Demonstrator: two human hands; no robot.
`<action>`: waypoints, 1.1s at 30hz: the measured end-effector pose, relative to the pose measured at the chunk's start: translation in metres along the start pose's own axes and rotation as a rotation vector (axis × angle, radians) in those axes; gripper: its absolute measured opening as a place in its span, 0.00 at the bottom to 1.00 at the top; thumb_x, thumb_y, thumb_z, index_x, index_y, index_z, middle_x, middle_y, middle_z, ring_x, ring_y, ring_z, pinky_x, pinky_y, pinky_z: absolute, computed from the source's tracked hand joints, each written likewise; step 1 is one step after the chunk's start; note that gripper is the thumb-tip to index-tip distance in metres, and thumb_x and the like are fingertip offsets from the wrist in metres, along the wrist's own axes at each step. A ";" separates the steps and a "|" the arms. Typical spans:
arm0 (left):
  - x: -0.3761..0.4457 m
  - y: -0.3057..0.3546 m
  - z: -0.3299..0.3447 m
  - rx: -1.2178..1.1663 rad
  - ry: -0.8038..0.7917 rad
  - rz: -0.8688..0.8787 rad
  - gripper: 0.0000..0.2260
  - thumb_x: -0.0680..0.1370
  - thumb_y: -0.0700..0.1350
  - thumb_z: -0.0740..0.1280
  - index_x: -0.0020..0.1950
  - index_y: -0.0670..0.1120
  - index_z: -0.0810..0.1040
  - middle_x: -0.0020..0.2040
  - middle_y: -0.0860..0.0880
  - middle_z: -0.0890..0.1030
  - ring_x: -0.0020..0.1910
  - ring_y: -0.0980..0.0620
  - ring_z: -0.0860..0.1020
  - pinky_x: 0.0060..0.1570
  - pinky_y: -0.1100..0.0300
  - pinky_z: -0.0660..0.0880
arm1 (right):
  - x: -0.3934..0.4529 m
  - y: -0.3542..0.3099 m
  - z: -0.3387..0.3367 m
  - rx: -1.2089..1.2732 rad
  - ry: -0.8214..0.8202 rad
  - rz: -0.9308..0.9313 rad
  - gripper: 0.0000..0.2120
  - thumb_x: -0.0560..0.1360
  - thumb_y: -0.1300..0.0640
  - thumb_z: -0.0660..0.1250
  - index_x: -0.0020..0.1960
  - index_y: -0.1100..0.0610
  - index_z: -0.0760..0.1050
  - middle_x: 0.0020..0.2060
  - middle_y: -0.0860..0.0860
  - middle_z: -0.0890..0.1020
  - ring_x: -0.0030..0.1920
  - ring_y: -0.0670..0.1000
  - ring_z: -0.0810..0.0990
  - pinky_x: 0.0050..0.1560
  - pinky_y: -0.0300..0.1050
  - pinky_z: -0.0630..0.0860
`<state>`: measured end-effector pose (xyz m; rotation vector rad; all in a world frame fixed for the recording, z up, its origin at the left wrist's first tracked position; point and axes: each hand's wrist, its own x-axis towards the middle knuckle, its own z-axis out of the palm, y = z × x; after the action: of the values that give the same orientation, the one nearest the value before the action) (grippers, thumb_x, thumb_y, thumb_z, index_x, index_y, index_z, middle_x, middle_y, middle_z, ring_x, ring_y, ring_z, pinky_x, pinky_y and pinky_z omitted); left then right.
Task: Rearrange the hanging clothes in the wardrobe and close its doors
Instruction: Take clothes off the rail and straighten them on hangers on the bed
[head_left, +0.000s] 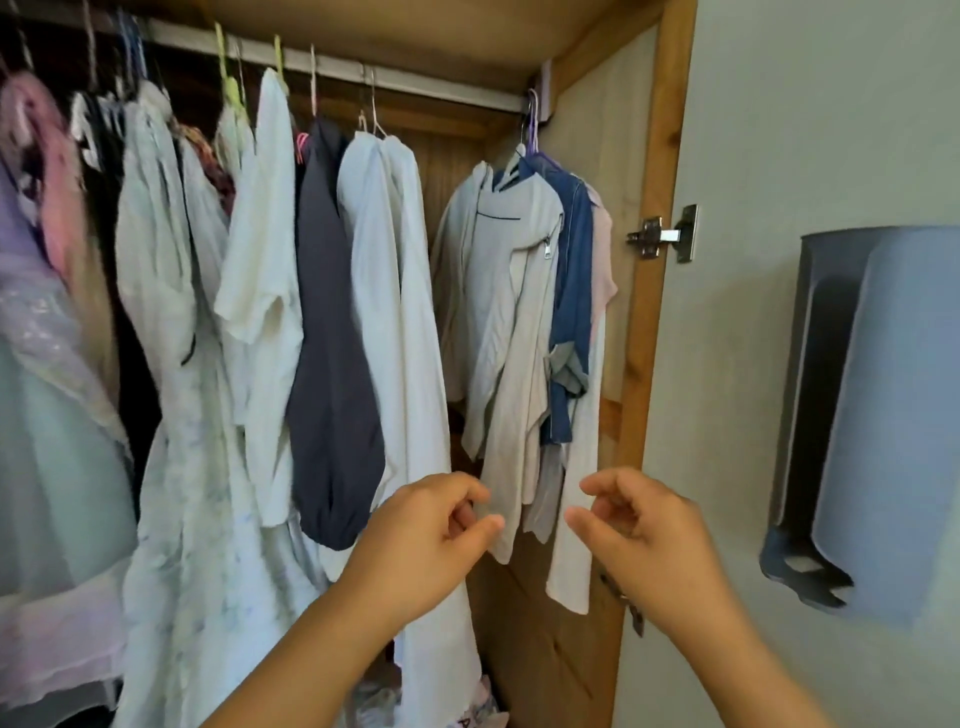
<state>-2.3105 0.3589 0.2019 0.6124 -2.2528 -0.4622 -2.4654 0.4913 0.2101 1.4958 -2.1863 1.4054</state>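
The wardrobe stands open with clothes on hangers along a white rail (415, 83). At the right end hang a beige zip garment (514, 291), a blue denim shirt (571, 260) and a pale pink piece. Left of a gap hang a long white garment (384, 291), a dark navy one (327, 322), a cream T-shirt (265, 249) and several pale and pink clothes. My left hand (431, 535) and my right hand (644, 525) float low in front of the clothes, fingers loosely curled, holding nothing. Neither hand touches a garment.
The wardrobe's right wooden side panel (649, 312) carries a metal door hinge (660, 236). A grey-blue holder with a blue roll (872, 415) is fixed to the pale wall at right. Folded items lie on the wardrobe floor (467, 706).
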 end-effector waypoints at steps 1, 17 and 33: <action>0.010 -0.002 0.001 -0.003 0.017 0.011 0.11 0.76 0.55 0.66 0.57 0.56 0.76 0.43 0.60 0.77 0.44 0.61 0.76 0.44 0.68 0.75 | 0.011 -0.001 0.001 -0.011 0.029 -0.011 0.09 0.72 0.48 0.70 0.47 0.40 0.70 0.42 0.40 0.76 0.46 0.41 0.75 0.47 0.37 0.75; 0.252 -0.029 -0.008 -0.211 0.215 0.280 0.12 0.75 0.53 0.68 0.57 0.54 0.76 0.45 0.57 0.75 0.43 0.61 0.75 0.44 0.68 0.72 | 0.241 -0.029 0.019 -0.060 0.434 -0.194 0.13 0.70 0.53 0.72 0.52 0.49 0.73 0.46 0.44 0.75 0.44 0.37 0.72 0.38 0.24 0.66; 0.363 -0.062 0.000 -0.262 0.351 0.264 0.11 0.72 0.49 0.72 0.53 0.51 0.78 0.42 0.54 0.76 0.39 0.59 0.74 0.41 0.69 0.71 | 0.429 -0.053 0.024 -0.616 0.428 -0.143 0.21 0.73 0.51 0.67 0.63 0.58 0.69 0.61 0.57 0.73 0.63 0.58 0.69 0.57 0.47 0.67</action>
<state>-2.5140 0.1070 0.3765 0.2337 -1.8646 -0.4661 -2.6272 0.1882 0.4731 0.9956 -1.9368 0.7939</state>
